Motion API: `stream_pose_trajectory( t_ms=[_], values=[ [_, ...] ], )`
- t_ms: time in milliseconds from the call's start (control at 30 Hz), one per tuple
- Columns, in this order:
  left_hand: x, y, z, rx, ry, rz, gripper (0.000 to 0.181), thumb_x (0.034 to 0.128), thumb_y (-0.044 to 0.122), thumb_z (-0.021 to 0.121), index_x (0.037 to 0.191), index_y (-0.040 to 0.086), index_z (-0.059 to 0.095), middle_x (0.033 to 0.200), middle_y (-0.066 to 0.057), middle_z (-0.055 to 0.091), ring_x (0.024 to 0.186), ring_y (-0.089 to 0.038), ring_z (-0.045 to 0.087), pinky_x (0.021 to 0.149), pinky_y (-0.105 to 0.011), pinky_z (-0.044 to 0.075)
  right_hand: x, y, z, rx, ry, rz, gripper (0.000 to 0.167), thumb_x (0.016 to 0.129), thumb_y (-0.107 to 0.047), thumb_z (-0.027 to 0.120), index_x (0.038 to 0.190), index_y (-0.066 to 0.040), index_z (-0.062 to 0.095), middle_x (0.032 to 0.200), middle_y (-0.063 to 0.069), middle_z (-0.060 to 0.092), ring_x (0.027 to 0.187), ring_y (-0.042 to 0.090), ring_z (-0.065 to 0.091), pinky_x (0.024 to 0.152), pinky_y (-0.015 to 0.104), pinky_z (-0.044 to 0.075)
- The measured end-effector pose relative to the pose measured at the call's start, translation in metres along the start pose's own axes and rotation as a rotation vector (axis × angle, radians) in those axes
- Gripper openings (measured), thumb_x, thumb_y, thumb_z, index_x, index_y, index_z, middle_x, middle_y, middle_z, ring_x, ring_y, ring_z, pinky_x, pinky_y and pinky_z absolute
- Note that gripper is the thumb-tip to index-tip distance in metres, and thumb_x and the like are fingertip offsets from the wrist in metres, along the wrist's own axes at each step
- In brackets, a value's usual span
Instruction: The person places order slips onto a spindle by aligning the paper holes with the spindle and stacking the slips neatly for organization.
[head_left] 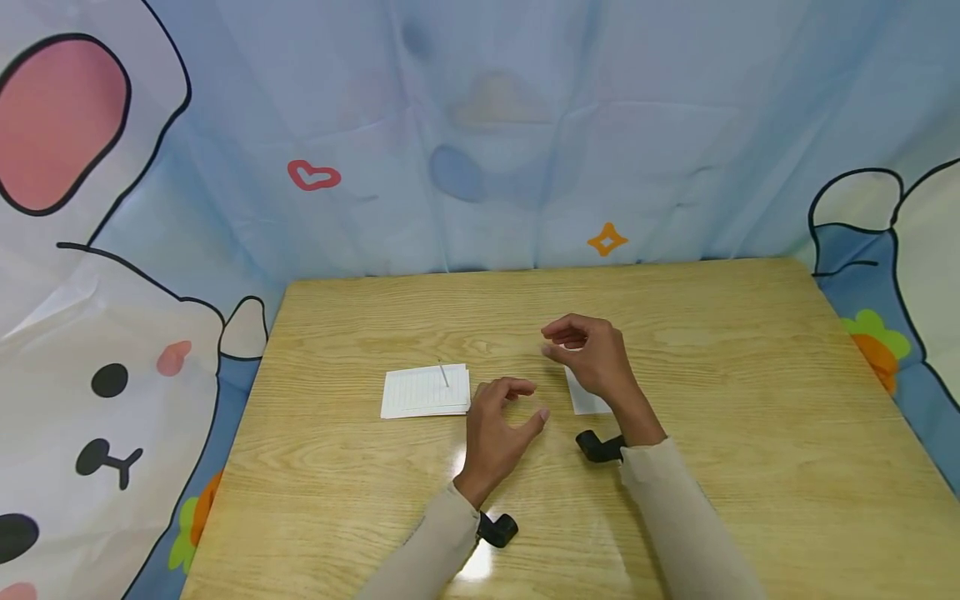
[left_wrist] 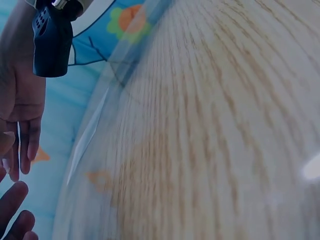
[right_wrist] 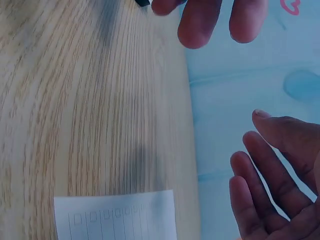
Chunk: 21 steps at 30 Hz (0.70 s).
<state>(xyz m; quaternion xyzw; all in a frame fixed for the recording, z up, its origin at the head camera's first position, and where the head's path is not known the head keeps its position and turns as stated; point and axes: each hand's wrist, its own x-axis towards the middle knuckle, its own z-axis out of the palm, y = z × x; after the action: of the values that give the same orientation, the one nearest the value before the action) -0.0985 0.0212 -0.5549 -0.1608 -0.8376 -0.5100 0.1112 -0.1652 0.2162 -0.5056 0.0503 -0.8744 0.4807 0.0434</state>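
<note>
My left hand (head_left: 495, 437) hovers over the table's middle, its thumb spread from softly bent fingers, with nothing visible between them. Ahead and to the right, my right hand (head_left: 596, 358) is raised, also with bent fingers and no visible object in them. Below it lies a white sheet of paper (head_left: 587, 400), partly hidden by the hand; in the right wrist view this paper (right_wrist: 115, 220) bears printed lines and small boxes. Left of my left hand sits a small stack of lined white paper (head_left: 412, 392), crossed by a thin stick-like thing (head_left: 444, 375), too small to identify.
The wooden table (head_left: 712, 358) carries these papers. A patterned blue curtain (head_left: 510, 167) hangs along its far edge. Black wrist devices (head_left: 498, 530) stick out beneath both sleeves.
</note>
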Motion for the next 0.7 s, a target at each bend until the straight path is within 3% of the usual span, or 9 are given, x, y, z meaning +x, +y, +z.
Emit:
stream_pose_trajectory(
  t_ms=[200, 367, 700],
  values=[
    [0.001, 0.002, 0.003, -0.040, -0.075, 0.010, 0.044, 0.0858, 0.019, 0.090, 0.126, 0.015, 0.074, 0.124, 0.003, 0.076, 0.109, -0.027, 0.066, 0.094, -0.041, 0.056, 0.000, 0.009, -0.008, 0.067, -0.067, -0.003, 0.028, 0.095, -0.002, 0.077, 0.123, -0.003, 0.075, 0.128, 0.016, 0.075, 0.125, 0.040, 0.069, 0.107, 0.055, 0.055],
    [0.001, 0.004, 0.008, -0.036, -0.117, 0.021, 0.045, 0.0860, 0.016, 0.090, 0.128, 0.016, 0.074, 0.127, 0.005, 0.075, 0.113, -0.027, 0.066, 0.096, -0.039, 0.056, 0.001, 0.015, -0.018, 0.045, -0.087, -0.013, 0.032, 0.095, 0.001, 0.076, 0.126, -0.003, 0.074, 0.130, 0.018, 0.073, 0.126, 0.042, 0.067, 0.108, 0.057, 0.053],
    [0.004, 0.005, 0.021, -0.009, -0.123, 0.064, 0.042, 0.0855, 0.019, 0.090, 0.125, 0.019, 0.074, 0.125, 0.006, 0.076, 0.113, -0.024, 0.066, 0.097, -0.032, 0.053, 0.005, 0.033, -0.038, 0.014, -0.075, 0.022, 0.033, 0.095, 0.001, 0.076, 0.128, -0.002, 0.073, 0.133, 0.017, 0.073, 0.124, 0.041, 0.067, 0.105, 0.056, 0.055]
  ],
)
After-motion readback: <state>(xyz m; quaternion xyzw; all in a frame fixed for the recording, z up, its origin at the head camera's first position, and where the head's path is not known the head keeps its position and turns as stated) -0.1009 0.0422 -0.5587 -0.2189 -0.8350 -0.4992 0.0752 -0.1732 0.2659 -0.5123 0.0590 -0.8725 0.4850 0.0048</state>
